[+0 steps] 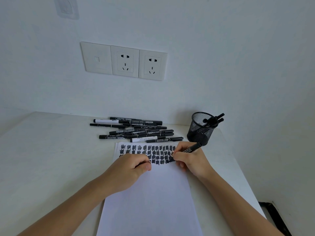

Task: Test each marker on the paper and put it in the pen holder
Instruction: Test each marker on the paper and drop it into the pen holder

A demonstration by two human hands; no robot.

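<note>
Marker (189, 149): pinched by the right hand (189, 160), tip on the paper's (153, 201) scribbled rows.
Left hand (131, 169): curled on the paper; what it holds, cannot tell.
Pen holder (199, 132): just beyond the right hand.
Loose markers (136, 131): heaped on the table (51, 150) behind the paper.

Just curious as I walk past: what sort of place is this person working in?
Probably an indoor office or study desk: a white table against a white wall with white plastic power sockets, a black wire-mesh pen holder, and loose black markers.
</note>
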